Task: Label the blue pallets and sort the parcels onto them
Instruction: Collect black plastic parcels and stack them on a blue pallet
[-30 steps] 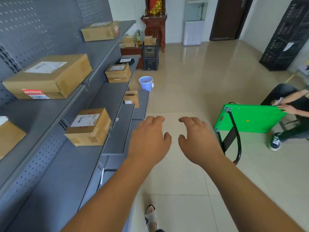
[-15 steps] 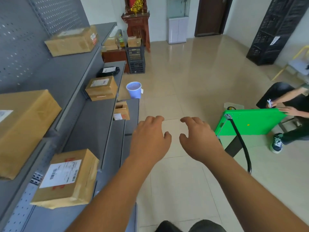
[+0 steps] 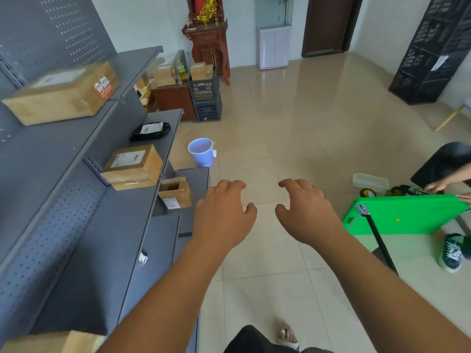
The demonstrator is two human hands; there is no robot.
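Parcels sit on grey shelving (image 3: pixel 76 225) at left: big box (image 3: pixel 61 94) up top, mid box (image 3: pixel 133 166) w/ black bag (image 3: pixel 150 131) behind, small box (image 3: pixel 175 193) lowest. Left hand (image 3: pixel 224 217) & right hand (image 3: pixel 305 212) hover palms down over tile floor, arms outstretched, fingers loosely curled, empty, apart. Green cart (image 3: pixel 405 215) at right.

Brown cardboard parcels lie flat on the grey shelves (image 3: pixel 76 225): a large parcel (image 3: pixel 61 94) on the upper shelf, a labelled parcel (image 3: pixel 132 167) near the middle shelf's front edge, a small open-topped parcel (image 3: pixel 175 193) on the lowest.
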